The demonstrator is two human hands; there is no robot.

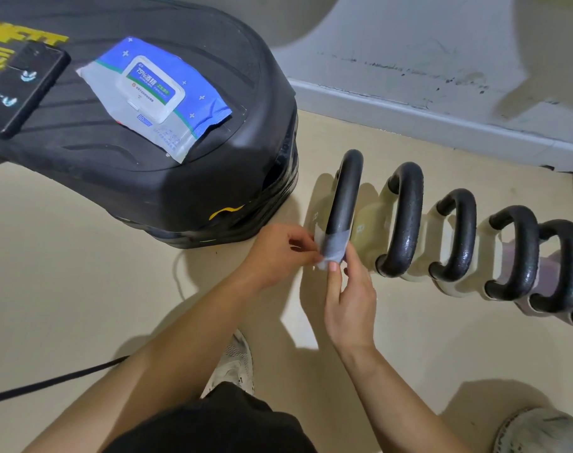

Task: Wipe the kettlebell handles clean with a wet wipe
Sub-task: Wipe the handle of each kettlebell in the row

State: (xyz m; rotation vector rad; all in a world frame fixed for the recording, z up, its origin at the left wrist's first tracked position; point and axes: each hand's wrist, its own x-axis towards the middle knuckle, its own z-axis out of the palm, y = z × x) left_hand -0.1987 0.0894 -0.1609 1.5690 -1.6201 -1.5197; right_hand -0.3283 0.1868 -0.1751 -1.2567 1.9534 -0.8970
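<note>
Several pale kettlebells with black handles stand in a row on the floor along the wall. The leftmost handle [344,191] has a thin wet wipe [334,248] wrapped around its near end. My left hand [275,253] pinches the wipe's left edge. My right hand [347,299] presses the wipe against the handle from the near side with thumb and fingers. The second handle [406,217] and those further right [458,233] look glossy and are untouched.
A black step platform [187,178] rises left of the kettlebells, with a blue pack of wet wipes [154,93] and a black phone [20,89] on top. A grey baseboard [442,122] runs behind. A black cable [50,384] crosses the floor by my shoes [233,364].
</note>
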